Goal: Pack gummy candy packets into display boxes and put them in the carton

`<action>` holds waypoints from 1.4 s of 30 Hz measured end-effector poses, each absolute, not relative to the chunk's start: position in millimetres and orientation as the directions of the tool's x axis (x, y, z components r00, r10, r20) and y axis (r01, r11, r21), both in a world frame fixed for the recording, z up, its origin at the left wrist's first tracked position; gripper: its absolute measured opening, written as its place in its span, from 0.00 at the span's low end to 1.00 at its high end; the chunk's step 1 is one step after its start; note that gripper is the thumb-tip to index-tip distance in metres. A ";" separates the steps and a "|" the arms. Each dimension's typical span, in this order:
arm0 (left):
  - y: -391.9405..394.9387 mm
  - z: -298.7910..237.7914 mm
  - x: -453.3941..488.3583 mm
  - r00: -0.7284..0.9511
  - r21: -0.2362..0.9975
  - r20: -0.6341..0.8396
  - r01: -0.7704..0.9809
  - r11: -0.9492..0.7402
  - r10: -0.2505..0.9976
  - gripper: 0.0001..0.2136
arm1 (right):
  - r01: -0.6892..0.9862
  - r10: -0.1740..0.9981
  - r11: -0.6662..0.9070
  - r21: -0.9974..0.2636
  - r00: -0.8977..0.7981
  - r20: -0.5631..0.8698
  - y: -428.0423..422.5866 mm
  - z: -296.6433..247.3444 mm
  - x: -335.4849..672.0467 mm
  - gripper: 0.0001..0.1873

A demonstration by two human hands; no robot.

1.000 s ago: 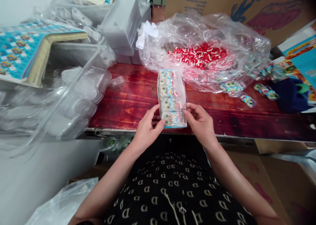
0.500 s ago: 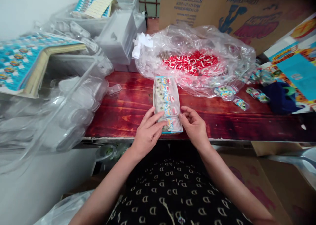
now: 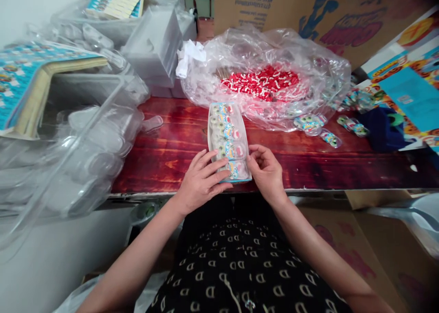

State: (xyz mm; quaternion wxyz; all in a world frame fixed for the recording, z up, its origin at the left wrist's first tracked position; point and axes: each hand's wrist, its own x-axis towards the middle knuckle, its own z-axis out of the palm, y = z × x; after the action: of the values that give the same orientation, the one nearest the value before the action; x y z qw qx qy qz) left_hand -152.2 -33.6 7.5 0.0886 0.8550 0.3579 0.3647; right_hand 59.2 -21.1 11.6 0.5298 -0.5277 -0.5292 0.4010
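Observation:
A long clear plastic tray (image 3: 227,139) holding a row of small colourful cartoon-printed packets lies on the dark red wooden table (image 3: 171,153), near its front edge. My left hand (image 3: 200,181) presses on the tray's near left end with its fingers laid across the nearest packet. At the near right corner my right hand (image 3: 266,172) pinches the tray's edge with curled fingers.
A crumpled clear plastic bag (image 3: 267,79) with red and white sweets lies behind the tray. Loose printed packets (image 3: 315,125) are scattered to the right. Stacks of empty clear trays (image 3: 85,139) and printed card sheets (image 3: 24,84) fill the left. A cardboard box (image 3: 308,15) stands behind.
My left hand has slid from the tray's side onto its near end, fingers now across the nearest packet. The view has shifted a little; the tray stays on the table.

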 end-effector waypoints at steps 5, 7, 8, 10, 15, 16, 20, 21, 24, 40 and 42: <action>-34.1 7.3 -151.5 0.451 0.456 0.533 0.559 -0.692 0.716 0.12 | 0.196 0.981 0.129 -0.972 0.115 0.154 -14.3 4.5 56.8 0.12; -34.2 7.5 -151.0 0.445 0.473 0.532 0.550 -0.689 0.720 0.12 | 0.293 0.972 0.181 -0.939 0.092 0.217 -12.8 6.1 58.4 0.11; -34.2 7.4 -150.6 0.446 0.464 0.542 0.548 -0.696 0.712 0.12 | 0.354 0.961 0.227 -0.907 0.072 0.268 -13.5 8.1 60.1 0.10; -34.5 6.9 -149.7 0.451 0.419 0.575 0.554 -0.719 0.683 0.12 | 0.470 0.923 0.336 -0.816 0.008 0.384 -18.1 13.3 65.2 0.11; -33.9 6.4 -147.2 0.477 0.328 0.614 0.571 -0.752 0.629 0.11 | 0.542 0.798 0.599 -0.589 -0.342 0.496 -35.1 13.4 82.5 0.19; -33.4 7.2 -146.8 0.482 0.316 0.620 0.569 -0.759 0.619 0.11 | 0.542 0.770 0.636 -0.549 -0.399 0.498 -36.6 10.4 84.9 0.21; -29.1 12.7 -144.5 0.510 0.248 0.632 0.580 -0.776 0.583 0.11 | 0.608 0.733 0.673 -0.422 -0.467 0.495 -33.0 1.3 88.9 0.21; -27.0 13.7 -143.4 0.515 0.228 0.634 0.588 -0.776 0.577 0.11 | 0.622 0.730 0.673 -0.401 -0.474 0.492 -29.8 1.2 89.3 0.20; -17.4 14.1 -138.5 0.496 0.176 0.658 0.631 -0.756 0.567 0.11 | 0.653 0.730 0.669 -0.356 -0.487 0.479 -16.7 3.2 92.3 0.19; 6.9 2.6 -137.8 0.565 -0.007 0.681 0.640 -0.768 0.465 0.07 | 0.562 0.855 0.279 -0.778 0.223 0.468 20.8 39.2 237.5 0.16; 8.6 3.7 -137.7 0.581 -0.023 0.669 0.639 -0.769 0.463 0.08 | 0.647 0.784 -0.001 -0.763 0.474 0.401 39.2 47.1 311.0 0.18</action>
State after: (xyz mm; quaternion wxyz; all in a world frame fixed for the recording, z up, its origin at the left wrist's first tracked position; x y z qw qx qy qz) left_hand -137.7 8.6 3.7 -0.1321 0.8793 0.3132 0.3336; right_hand 311.0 39.2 47.1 0.4912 -0.7041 -0.5080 0.0699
